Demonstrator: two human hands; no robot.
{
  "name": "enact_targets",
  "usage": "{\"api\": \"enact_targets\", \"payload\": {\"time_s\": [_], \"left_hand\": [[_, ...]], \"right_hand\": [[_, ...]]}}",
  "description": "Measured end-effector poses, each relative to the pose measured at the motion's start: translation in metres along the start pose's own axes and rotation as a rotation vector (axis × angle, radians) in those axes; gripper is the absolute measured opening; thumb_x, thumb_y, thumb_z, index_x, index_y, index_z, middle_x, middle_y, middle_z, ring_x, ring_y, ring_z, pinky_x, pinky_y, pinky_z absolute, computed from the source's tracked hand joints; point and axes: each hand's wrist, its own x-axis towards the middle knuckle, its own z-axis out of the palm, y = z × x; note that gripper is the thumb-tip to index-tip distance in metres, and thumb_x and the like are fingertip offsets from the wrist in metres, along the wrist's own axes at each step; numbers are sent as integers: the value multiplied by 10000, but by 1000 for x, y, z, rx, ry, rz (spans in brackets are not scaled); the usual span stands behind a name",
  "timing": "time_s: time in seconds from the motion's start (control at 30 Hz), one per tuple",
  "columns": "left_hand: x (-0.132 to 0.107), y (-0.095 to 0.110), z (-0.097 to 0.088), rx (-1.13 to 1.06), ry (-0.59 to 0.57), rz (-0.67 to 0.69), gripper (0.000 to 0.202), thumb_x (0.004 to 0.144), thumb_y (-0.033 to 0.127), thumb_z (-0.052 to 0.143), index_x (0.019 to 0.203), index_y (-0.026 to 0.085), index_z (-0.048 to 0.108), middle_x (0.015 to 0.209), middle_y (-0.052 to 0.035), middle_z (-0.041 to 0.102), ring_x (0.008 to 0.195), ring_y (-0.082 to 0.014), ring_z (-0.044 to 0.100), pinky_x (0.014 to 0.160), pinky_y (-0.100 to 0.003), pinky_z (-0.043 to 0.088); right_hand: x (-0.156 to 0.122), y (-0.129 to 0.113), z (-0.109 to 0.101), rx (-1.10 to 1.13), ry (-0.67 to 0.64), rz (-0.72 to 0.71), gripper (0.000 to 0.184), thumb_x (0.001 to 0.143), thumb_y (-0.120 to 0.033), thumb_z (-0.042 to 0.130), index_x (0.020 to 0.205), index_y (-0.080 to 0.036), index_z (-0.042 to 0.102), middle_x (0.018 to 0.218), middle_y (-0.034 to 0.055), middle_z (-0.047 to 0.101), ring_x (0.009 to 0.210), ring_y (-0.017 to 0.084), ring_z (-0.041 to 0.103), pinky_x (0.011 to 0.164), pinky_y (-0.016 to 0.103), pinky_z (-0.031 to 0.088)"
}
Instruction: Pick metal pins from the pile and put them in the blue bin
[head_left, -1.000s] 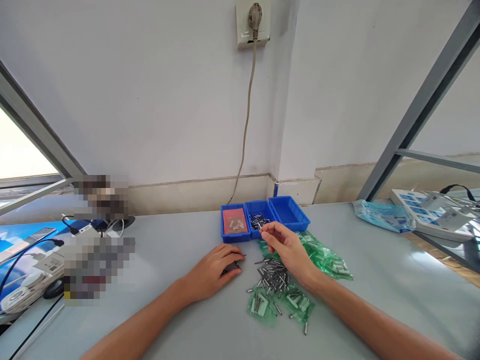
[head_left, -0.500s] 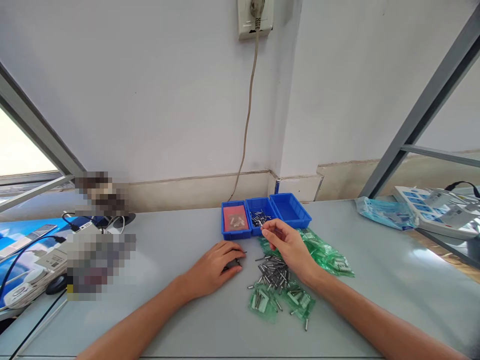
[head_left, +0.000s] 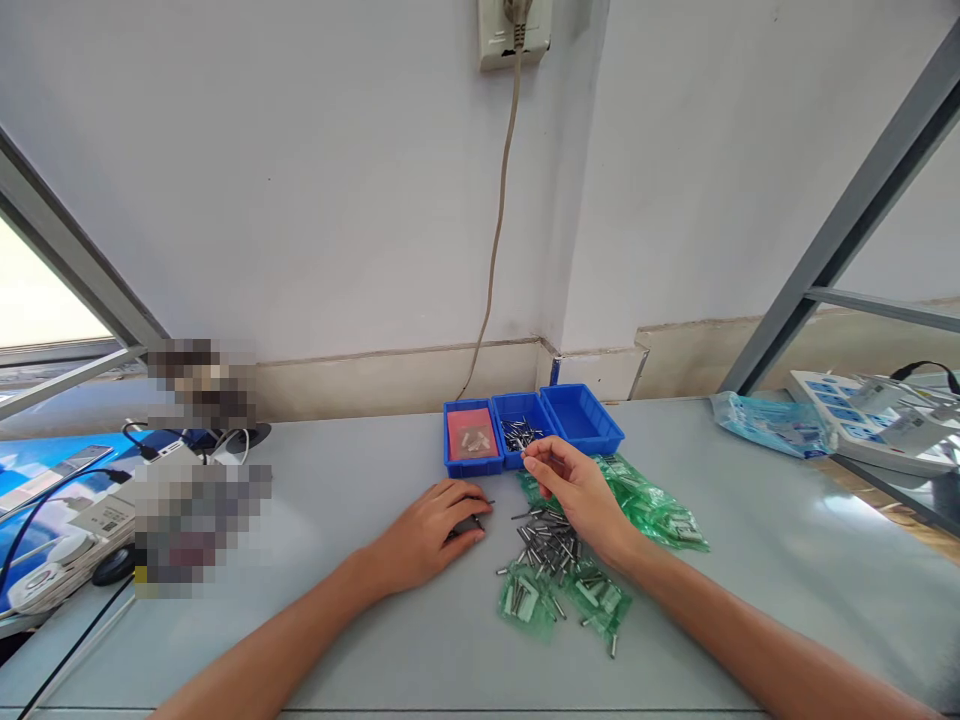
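My right hand point(head_left: 574, 492) is raised just in front of the middle blue tray point(head_left: 523, 437), thumb and forefinger pinched on a small metal pin. That tray holds several pins. My left hand point(head_left: 427, 535) lies curled on the table, fingers closed over a small dark object that I cannot make out. Between my hands lies a loose pile of metal pins point(head_left: 550, 545) on green plastic bags point(head_left: 651, 505). The left blue tray point(head_left: 471, 443) holds a pink bag; the right blue tray point(head_left: 583, 420) looks bare inside.
A grey table point(head_left: 360, 480) runs to the wall, where a cable point(head_left: 495, 240) drops from a socket point(head_left: 510, 30). Chargers, cables and boxes point(head_left: 67, 530) crowd the left edge. A blue packet point(head_left: 769, 425) and white power strips point(head_left: 862, 420) lie at the right by a grey metal frame.
My right hand has barely shifted, staying pinched by the middle tray. The left hand has not moved. The view tipped slightly downward.
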Motion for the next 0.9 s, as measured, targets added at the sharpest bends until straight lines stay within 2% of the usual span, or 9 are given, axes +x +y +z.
{"api": "enact_targets", "payload": {"time_s": [0.63, 0.9], "left_hand": [[0, -1, 1, 22, -4, 16, 294, 1063, 295, 560, 1345, 232, 618, 1352, -96, 623, 1254, -246, 574, 1119, -429, 481], [0, -1, 1, 19, 7, 25, 294, 1062, 292, 562, 1345, 233, 618, 1349, -98, 624, 1258, -243, 576, 1118, -422, 485]], "right_hand": [[1, 3, 1, 10, -6, 5, 322, 917, -535, 684, 985, -223, 645, 848, 2, 585, 639, 139, 487, 606, 288, 409], [0, 2, 1, 6, -5, 1, 308, 921, -526, 680, 976, -225, 648, 804, -11, 580, 631, 138, 491, 604, 285, 406]]}}
